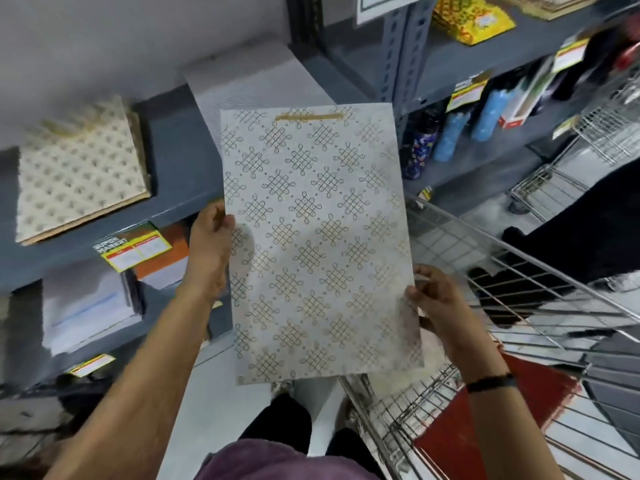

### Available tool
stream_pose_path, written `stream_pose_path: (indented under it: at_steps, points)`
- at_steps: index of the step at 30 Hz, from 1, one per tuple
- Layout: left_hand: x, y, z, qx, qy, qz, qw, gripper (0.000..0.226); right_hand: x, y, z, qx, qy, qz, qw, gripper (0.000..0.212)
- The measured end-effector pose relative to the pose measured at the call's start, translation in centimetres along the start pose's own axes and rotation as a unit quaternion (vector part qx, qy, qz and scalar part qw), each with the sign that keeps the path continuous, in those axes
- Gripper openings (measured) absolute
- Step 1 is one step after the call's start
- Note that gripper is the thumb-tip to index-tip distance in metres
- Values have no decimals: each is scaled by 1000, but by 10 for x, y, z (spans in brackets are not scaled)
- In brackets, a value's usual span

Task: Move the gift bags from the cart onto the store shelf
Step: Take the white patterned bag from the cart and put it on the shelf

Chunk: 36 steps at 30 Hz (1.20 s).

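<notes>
A flat white gift bag (318,237) with a gold knot pattern and a gold handle at its top is held up in front of me, between the wire cart (491,271) and the grey store shelf (180,168). My left hand (209,251) grips its left edge and my right hand (438,303) grips its lower right edge. A stack of cream gift bags with a dot pattern (79,171) lies on the shelf to the left. Another pale bag (249,77) lies on the shelf behind the held one. A red bag (498,420) lies in the cart.
Lower shelves hold paper stacks (90,303) and price tags (133,245). To the right are blue bottles (450,136) on a second shelf unit, yellow packets (471,19) above them, and another wire cart (588,147). A person in dark clothes (588,226) stands beyond the cart.
</notes>
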State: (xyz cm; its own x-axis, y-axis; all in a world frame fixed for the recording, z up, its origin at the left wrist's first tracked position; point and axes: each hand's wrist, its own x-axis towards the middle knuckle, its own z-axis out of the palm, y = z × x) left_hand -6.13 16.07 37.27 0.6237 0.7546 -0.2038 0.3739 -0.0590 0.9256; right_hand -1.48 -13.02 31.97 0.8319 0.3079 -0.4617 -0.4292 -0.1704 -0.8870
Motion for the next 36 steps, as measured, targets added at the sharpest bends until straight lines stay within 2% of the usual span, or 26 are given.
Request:
stream_pose_path:
  at_steps: [6,11,14,18,20,24,27,32,36]
  points:
    - [39,-3,-23,7,70,72,995,32,31,-39,38,-21,-4,-34,999,21]
    - [113,18,-38,19,106,122,987,31,87,-95,82,-82,7,-110,991,29]
    - [176,34,-36,3,93,146,985,33,136,-133,105,-126,53,-172,975,30]
    - [242,50,-17,65,104,191,974,35,203,-179,126,-204,107,-199,953,20]
    - [267,53,-6,83,118,188,972,38,246,-194,133,-233,149,-211,937,14]
    - [304,52,12,125,135,173,968,37,304,-217,150,-234,222,-185,928,25]
    - [322,54,20,174,160,147,961,38,322,-228,162,-218,231,-170,933,25]
    - [331,52,27,205,160,137,956,48,332,-225,169,-232,235,-170,929,25]
    - [331,46,27,221,155,142,952,49,331,-218,166,-284,210,-176,919,27]
